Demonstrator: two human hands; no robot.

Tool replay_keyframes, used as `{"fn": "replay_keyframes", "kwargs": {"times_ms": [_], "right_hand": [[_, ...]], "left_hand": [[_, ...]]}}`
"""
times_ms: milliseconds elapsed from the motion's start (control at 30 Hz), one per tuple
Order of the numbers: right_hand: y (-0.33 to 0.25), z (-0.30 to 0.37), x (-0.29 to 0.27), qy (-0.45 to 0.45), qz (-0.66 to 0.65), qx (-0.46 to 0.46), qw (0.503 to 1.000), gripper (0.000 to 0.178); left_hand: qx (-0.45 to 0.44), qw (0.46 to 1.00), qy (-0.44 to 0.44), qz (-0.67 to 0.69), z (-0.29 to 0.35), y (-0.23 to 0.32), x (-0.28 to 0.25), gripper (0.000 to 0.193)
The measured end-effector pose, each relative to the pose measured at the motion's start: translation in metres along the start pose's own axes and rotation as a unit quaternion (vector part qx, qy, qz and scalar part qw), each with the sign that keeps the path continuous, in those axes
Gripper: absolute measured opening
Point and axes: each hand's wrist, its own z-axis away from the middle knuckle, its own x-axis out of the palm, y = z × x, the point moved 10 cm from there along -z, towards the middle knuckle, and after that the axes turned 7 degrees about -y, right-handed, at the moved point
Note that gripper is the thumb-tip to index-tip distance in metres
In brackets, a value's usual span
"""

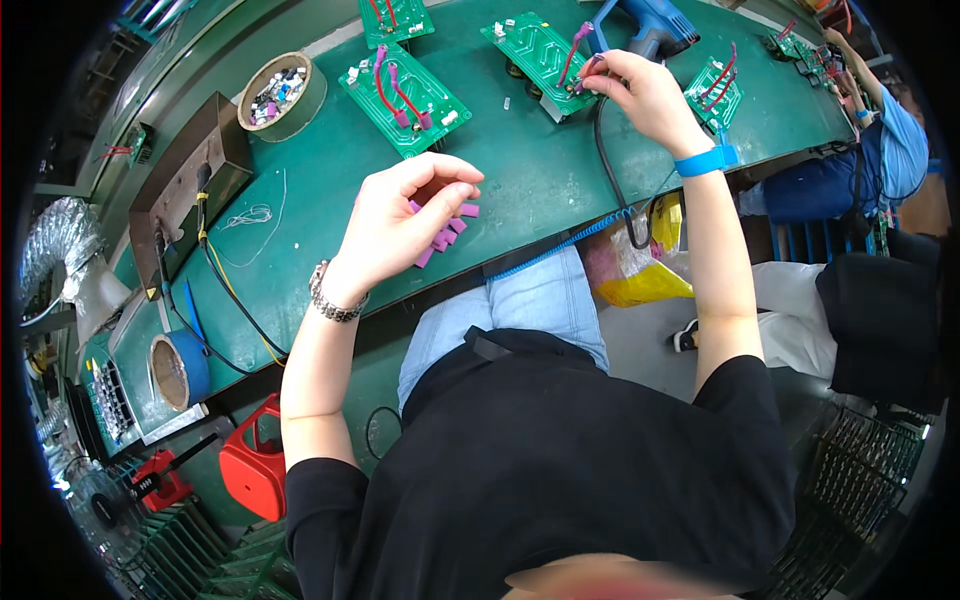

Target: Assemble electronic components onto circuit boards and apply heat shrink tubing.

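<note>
At the table's far middle, my right hand [645, 100] pinches a red wire [592, 68] with a purple sleeve, at the right corner of a green circuit board [540, 50]. A second sleeved wire stands up beside it. My left hand [405, 215] is curled, thumb against fingers, above the near part of the table; whatever lies between the fingertips cannot be made out. Partly under that hand lie several small purple sleeves [447, 236]. Beyond it sits another green circuit board [405, 95] with two red wires, both ending in purple sleeves.
A blue power tool [645, 25] lies behind my right hand. Left are a tub of small parts [275, 95], a metal tray [195, 180], a tape roll [180, 370] and black cables. More boards [713, 95] stand right, where a co-worker [870, 140] sits. A red stool [255, 460] stands lower left.
</note>
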Motion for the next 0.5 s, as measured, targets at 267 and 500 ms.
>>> {"fn": "replay_keyframes", "kwargs": {"times_ms": [267, 500], "right_hand": [[-0.032, 0.002, -0.009, 0.04, 0.13, -0.085, 0.987, 0.016], [-0.026, 0.008, -0.013, 0.05, 0.067, -0.056, 0.995, 0.012]], "left_hand": [[0.007, 1.0, 0.003, 0.0, 0.006, 0.004, -0.005, 0.014], [0.017, 0.999, 0.026, -0.008, 0.006, 0.005, -0.013, 0.015]]}}
